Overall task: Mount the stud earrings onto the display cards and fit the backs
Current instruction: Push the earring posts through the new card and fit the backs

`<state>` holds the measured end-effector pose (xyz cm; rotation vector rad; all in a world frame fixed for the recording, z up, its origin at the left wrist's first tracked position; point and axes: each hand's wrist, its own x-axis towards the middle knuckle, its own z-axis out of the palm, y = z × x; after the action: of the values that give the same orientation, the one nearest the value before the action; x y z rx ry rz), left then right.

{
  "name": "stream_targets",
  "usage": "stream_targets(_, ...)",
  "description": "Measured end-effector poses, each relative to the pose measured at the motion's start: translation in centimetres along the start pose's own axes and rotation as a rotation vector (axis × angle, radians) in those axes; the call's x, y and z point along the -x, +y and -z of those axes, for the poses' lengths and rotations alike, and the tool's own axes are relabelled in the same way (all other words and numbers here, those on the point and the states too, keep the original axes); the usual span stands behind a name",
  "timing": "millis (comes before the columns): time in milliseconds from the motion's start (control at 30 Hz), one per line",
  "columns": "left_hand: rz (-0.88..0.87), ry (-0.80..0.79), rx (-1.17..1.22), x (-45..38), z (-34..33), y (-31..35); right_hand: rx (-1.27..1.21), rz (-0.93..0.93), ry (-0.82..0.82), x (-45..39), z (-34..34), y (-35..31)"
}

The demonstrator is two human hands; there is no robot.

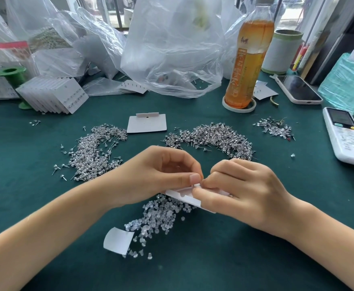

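Green cloth surface [214, 259]: stud earrings [214, 136] heaped, clear backs [161, 215] piled. Left hand [157, 175] and right hand [241, 192] pinch one display card [187, 196], fingers narrowed. Card likely thin, bendable; hold by edges.

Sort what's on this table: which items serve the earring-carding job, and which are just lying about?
Job items: display card gripped by left hand and right hand; stud piles; clear backs; blank card; finished cards.

Lying about: tea bottle, phone, remote, green spool.
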<state>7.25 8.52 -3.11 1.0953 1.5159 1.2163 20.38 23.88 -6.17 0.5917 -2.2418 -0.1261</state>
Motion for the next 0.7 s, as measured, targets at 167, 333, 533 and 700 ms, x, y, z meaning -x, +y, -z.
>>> stream_targets(167,-0.011,0.011,-0.014,0.14,0.17,0.09,0.003,0.006,0.020,0.08,-0.03,0.06)
stream_targets(333,-0.020,0.022,-0.025,0.10,-0.07,0.06,0.015,0.022,0.031,0.11,-0.26,0.00)
stream_targets(533,-0.032,0.013,-0.042,0.09,-0.19,0.13,0.017,0.016,0.010,-0.03,-0.11,-0.03)
stream_targets(700,-0.035,0.018,-0.071,0.05,-0.20,-0.05,0.003,0.021,0.004,0.05,-0.05,0.00)
